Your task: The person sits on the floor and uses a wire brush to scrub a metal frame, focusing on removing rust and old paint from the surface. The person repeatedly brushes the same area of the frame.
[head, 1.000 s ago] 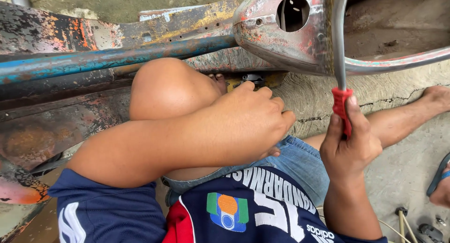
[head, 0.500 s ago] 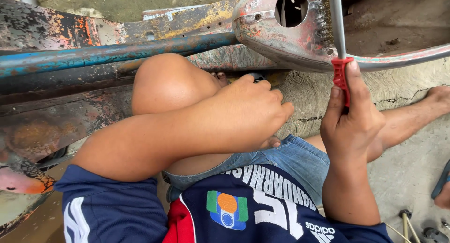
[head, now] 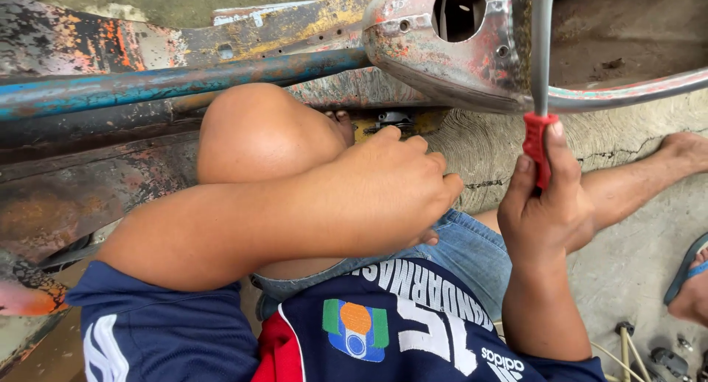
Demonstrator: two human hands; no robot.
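A person sits on a concrete floor (head: 627, 271) beside a rusted metal frame (head: 442, 57), seen from a head-worn camera looking down. The right hand (head: 546, 212) is wrapped around the red handle (head: 536, 150) of a screwdriver, its grip pressed tight with the thumb laid up along the handle. The tool stands nearly upright, and its steel shaft (head: 542, 50) rises in front of the frame's curved, paint-flaked shell, just right of a round hole (head: 459, 12) in that shell.

The left hand (head: 398, 190) rests curled over the raised left knee (head: 258, 131), fingers folded down toward a small dark metal part (head: 391, 120) wedged under the frame; whether the grip pinches anything cannot be told, since the fingertips are hidden behind the hand. The left forearm crosses the body in front of the knee.

A blue pipe (head: 177, 80) runs along the frame from the left edge to the shell, above worn panels streaked with orange and yellow paint. The right leg stretches out across the floor to the right, bare foot (head: 686, 150) near the frame's lower rail (head: 634, 91). The person wears denim shorts (head: 464, 242) and a navy jersey (head: 413, 330). Another foot in a blue sandal (head: 689, 271) shows at the right edge, and small metal tools (head: 649, 352) lie on the floor at lower right.
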